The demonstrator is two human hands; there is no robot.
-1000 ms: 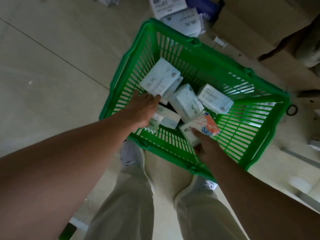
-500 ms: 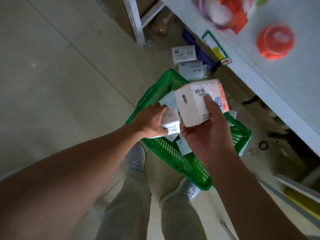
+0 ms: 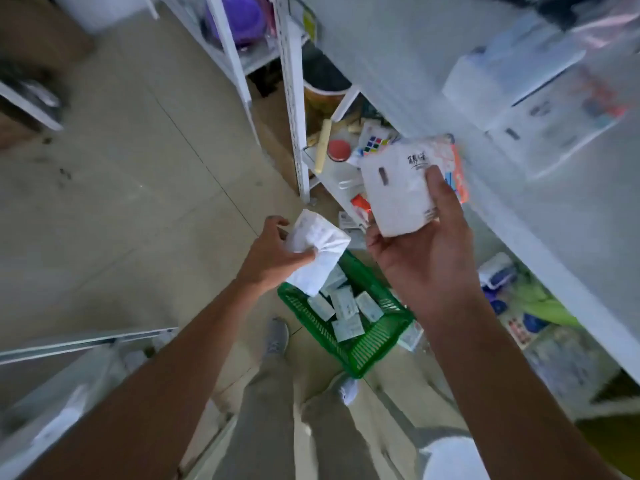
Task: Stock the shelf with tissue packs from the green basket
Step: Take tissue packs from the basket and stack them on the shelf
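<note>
We stand on a pale tiled floor [image 3: 114, 202] crossed by thin dark grout lines [image 3: 207, 168]; a white metal shelving unit [image 3: 398, 64] rises at our right, its perforated upright [image 3: 296, 126] reaching the floor; a second white rack [image 3: 232, 57] stands further back; a white shelf edge [image 3: 31, 107] shows far left; the light is dim and greyish.

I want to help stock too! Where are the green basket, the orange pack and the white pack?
Green basket [image 3: 381, 337]: head view, on its mesh wall near the feet.
Orange pack [image 3: 398, 192]: head view, middle of its white face.
White pack [image 3: 327, 242]: head view, on its crumpled middle.
</note>
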